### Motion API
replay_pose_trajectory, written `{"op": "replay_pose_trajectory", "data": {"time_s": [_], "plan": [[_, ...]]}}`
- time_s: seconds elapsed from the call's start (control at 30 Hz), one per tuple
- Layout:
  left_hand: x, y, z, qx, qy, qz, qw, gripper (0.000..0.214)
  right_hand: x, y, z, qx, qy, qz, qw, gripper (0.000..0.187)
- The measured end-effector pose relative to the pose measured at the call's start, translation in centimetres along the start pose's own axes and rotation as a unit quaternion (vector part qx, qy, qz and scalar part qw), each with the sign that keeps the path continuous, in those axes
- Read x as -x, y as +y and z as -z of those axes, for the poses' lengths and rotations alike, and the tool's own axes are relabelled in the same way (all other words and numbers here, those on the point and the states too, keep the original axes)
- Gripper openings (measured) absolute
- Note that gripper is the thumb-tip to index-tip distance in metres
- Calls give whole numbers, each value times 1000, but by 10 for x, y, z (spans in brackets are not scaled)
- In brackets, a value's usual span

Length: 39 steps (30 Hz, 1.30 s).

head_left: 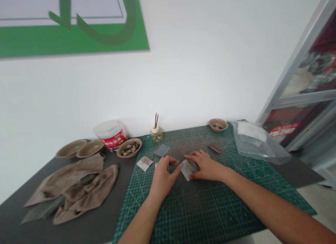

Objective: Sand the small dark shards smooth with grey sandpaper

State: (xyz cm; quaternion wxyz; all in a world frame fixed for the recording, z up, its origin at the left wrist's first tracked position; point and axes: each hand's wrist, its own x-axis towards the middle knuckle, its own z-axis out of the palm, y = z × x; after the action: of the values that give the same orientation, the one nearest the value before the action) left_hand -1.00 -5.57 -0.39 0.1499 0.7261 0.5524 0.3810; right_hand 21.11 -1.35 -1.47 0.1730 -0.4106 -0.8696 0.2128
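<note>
My right hand (206, 166) holds a worn, greyish-white square of sandpaper (188, 168), with its thumb at the near edge and its fingers at the far edge. Just left of it, my left hand (165, 174) is closed in a pinch at the square's left corner. A small dark thing shows at those fingertips, too small to name. Both hands are over the green cutting mat (199, 205). A pale sandpaper square (144, 163) and a blue-grey one (162, 150) lie beyond my left hand. Past my right hand lies a brown block (215, 147).
A bowl of stones (129, 148) stands by a red-labelled tub (110, 134), near more bowls (90, 148). Brown cloths (86, 195) lie left. A reed diffuser (156, 133) and a small bowl (218, 125) are near the wall; a plastic bag (258, 142) lies right.
</note>
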Motion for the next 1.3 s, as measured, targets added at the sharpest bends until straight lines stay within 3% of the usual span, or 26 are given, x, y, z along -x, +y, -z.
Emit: {"op": "replay_pose_trajectory", "data": {"time_s": [0.1, 0.23, 0.3, 0.4, 0.5, 0.6, 0.7, 0.83, 0.93, 1.03, 1.17, 1.3], "plan": [[-1, -2, -1, 29, 8, 15, 999, 6, -9, 1, 1, -43, 6, -21, 999, 84], [-4, 2, 5, 80, 20, 59, 995, 6, -17, 2, 5, -187, 13, -56, 981, 39], [-7, 6, 10, 106, 16, 75, 991, 7, -19, 3, 8, -233, 43, -62, 970, 26], [-13, 15, 19, 142, -18, 81, 986, 10, -23, 7, 11, -258, 125, -52, 956, 27], [-23, 20, 21, 177, -56, 78, 980, 12, -25, 14, 9, -277, 152, -46, 948, 38], [-35, 17, 12, 196, -65, 71, 976, 13, -26, 20, 8, -302, 162, -64, 937, 36], [-44, 10, -3, 179, -53, 67, 980, 12, -24, 20, 9, -337, 193, -39, 921, 35], [-50, 4, -21, 157, -60, 59, 984, 11, -21, 15, 9, -305, 144, -13, 941, 46], [-48, 3, -26, 154, -74, 39, 985, 8, -21, 12, 5, -319, 161, -36, 933, 48], [-46, 1, -24, 174, -77, 13, 982, 5, -22, 11, 2, -334, 179, -32, 925, 40], [-46, -6, -17, 159, -67, 28, 985, 7, -21, 14, 0, -267, 129, -55, 954, 18], [-49, -13, -14, 166, -68, 35, 983, 9, -23, 12, 3, -306, 151, -73, 937, 19]]}}
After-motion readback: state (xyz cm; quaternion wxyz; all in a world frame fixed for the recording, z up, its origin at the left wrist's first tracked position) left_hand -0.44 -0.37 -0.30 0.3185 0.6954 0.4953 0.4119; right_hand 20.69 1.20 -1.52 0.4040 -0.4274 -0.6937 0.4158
